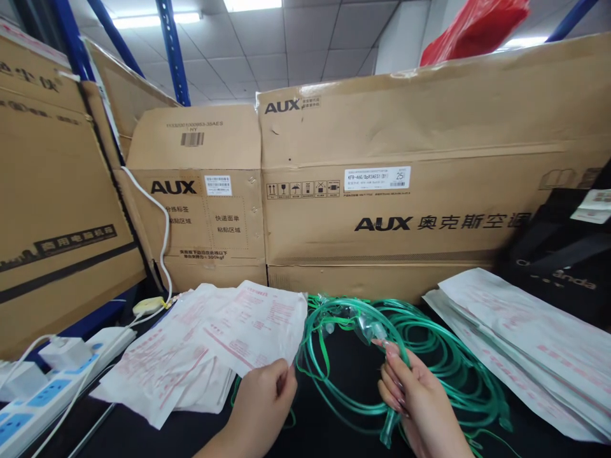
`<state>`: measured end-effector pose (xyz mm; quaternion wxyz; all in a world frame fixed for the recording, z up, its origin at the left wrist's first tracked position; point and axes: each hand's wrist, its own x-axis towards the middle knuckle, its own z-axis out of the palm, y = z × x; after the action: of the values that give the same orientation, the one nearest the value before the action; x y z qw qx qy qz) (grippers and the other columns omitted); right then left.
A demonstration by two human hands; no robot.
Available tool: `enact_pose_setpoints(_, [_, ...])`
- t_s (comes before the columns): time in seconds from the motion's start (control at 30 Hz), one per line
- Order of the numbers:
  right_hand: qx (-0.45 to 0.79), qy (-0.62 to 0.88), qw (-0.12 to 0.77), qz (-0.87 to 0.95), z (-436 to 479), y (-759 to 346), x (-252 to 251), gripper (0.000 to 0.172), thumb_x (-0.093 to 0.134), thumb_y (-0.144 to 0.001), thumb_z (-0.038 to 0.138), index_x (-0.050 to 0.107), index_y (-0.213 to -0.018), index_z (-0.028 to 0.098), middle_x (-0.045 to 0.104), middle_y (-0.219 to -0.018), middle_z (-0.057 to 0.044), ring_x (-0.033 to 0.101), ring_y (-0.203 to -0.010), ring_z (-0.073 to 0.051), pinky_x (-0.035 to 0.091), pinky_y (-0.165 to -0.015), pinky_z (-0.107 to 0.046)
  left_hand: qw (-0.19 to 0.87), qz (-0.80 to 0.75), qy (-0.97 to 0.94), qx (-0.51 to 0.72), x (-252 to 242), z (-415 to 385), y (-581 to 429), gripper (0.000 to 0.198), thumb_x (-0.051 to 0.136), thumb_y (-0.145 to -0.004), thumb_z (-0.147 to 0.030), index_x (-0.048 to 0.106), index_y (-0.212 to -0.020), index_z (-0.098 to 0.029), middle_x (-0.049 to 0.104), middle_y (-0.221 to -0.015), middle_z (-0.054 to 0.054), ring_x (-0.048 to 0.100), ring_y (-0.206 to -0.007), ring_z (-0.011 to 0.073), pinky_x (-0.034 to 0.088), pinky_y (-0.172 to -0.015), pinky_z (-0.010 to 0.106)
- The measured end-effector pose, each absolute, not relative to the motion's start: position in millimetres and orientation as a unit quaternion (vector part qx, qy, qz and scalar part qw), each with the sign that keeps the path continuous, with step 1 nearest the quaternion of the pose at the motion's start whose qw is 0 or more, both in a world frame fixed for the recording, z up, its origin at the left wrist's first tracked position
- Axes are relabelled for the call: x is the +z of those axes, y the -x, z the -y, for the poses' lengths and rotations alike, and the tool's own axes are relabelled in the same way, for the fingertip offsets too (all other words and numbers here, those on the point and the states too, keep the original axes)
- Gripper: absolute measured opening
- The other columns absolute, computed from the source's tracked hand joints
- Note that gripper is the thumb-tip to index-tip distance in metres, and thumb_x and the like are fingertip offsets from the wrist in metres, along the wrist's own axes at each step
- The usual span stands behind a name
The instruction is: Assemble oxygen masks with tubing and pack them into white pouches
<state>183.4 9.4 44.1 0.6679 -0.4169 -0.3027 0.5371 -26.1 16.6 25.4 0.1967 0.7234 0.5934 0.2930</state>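
Note:
My left hand is closed on the lower right corner of a white paper pouch with red print. That pouch overlaps a loose pile of similar pouches on the left. My right hand is wrapped around a coil of clear green tubing, whose green end piece pokes out below the fingers. A clear plastic piece and a thin green strap hang at the top of the coil. Behind and right of this hand, more coiled green tubing lies on the black surface.
Large cardboard boxes wall off the back, and another box stands at left. A white power strip with plugs and cables sits at lower left. Flat white pouches are stacked at right, beside a black bag.

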Motion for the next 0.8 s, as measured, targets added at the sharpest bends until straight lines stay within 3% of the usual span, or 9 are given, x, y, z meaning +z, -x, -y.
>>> enact_pose_setpoints(0.17, [0.54, 0.398, 0.687, 0.279, -5.9, -185.6, 50.9, 0.035, 0.071, -0.064, 0.039, 0.055, -0.086, 0.016, 0.029, -0.044, 0.011, 0.02, -0.038, -0.002, 0.018, -0.033, -0.014, 0.219, -0.587, -0.723, 0.292, 13.1, -21.5, 18.8, 0.027, 0.036, -0.078, -0.023, 0.034, -0.052, -0.022, 0.034, -0.048, -0.005, 0.037, -0.047, 0.0133, 0.021, -0.051, 0.027])
enact_pose_setpoints(0.33, [0.572, 0.41, 0.645, 0.299, -7.9, -181.1, 44.0, 0.034, 0.07, -0.066, 0.04, 0.053, -0.084, 0.016, 0.027, -0.044, 0.012, 0.015, -0.037, -0.002, 0.016, -0.033, -0.014, 0.295, -0.58, -0.692, 0.313, 7.1, -26.7, 18.5, 0.029, 0.033, -0.081, -0.027, 0.035, -0.052, -0.023, 0.038, -0.042, -0.006, 0.044, -0.041, 0.0133, 0.028, -0.045, 0.023])
enact_pose_setpoints(0.53, [0.535, 0.457, 0.636, 0.317, -14.9, -177.4, 26.8, 0.04, 0.07, -0.062, 0.046, 0.05, -0.081, 0.017, 0.024, -0.042, 0.014, 0.016, -0.036, -0.002, 0.017, -0.033, -0.014, 0.391, -0.569, -0.632, 0.352, -2.3, -24.2, 15.6, 0.033, 0.028, -0.084, -0.037, 0.034, -0.055, -0.024, 0.037, -0.037, -0.009, 0.044, -0.032, 0.0118, 0.031, -0.034, 0.02])
enact_pose_setpoints(0.8, [0.486, 0.469, 0.669, 0.31, -20.2, -186.1, 33.0, 0.04, 0.071, -0.061, 0.045, 0.053, -0.083, 0.016, 0.026, -0.041, 0.013, 0.019, -0.035, -0.003, 0.017, -0.032, -0.015, 0.421, -0.556, -0.614, 0.37, -4.8, -19.0, 11.6, 0.035, 0.027, -0.085, -0.042, 0.033, -0.056, -0.024, 0.034, -0.037, -0.01, 0.045, -0.033, 0.0116, 0.036, -0.033, 0.021])
